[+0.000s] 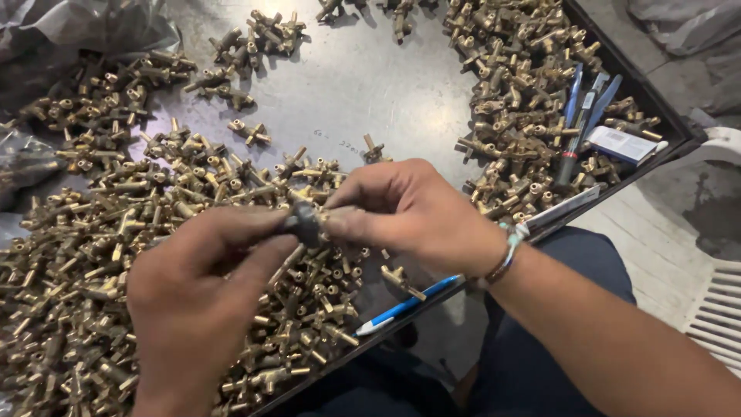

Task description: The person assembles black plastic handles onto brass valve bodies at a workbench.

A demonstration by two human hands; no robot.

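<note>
Two hands meet over a dark table (363, 93) covered with small brass parts. The left hand (197, 289) and the right hand (413, 212) both pinch one small dark part (306, 222) between them, up in the air just above the table. The fingers (266, 224) of the left hand grip it from the left side, and the fingers of the right hand grip it from the right side, so both hands are closed on it. The right wrist wears a band (509, 251). Under the hands lies a big pile of brass parts (93, 255), and it spreads over the left and near side of the table. Another pile (525, 100) sits at the far right. A few small bunches lie at the top, with bare table in the middle. On the right pile rest blue tools (587, 104) and a small white box (621, 144). A blue and white pen (405, 306) lies at the near edge of the table, just below the right hand. Grey plastic bags (69, 31) sit at the top left. A white chair (718, 301) stands at the right, off the table.
</note>
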